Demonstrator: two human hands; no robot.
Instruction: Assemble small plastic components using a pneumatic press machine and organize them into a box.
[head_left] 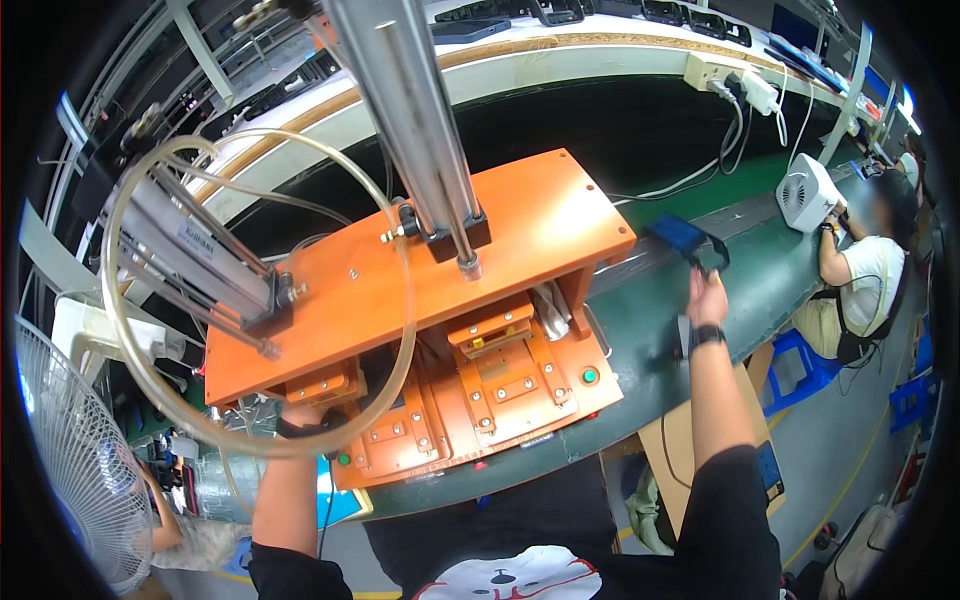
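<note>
An orange bench press point(500, 225) with two upright air cylinders stands in front of me. My left hand point(305, 413) reaches in under its left pressing block, beside the left orange fixture point(400, 432). The press and a looping clear tube point(408, 330) hide the fingers there. Out to the right, my right hand point(708, 297) is closed on the near edge of a black frame-like part point(722, 262), held over the green worktop. Just beyond it is a dark blue flat panel point(678, 234); I cannot tell whether the two are joined. The right fixture point(512, 385) holds no visible part.
Green buttons point(589, 376) sit on the press's front corners. A white fan point(806, 194) stands farther along the green worktop point(640, 310), near a seated co-worker point(870, 270). At left is a large caged fan point(80, 450). A power strip point(720, 72) with cables hangs at the back shelf.
</note>
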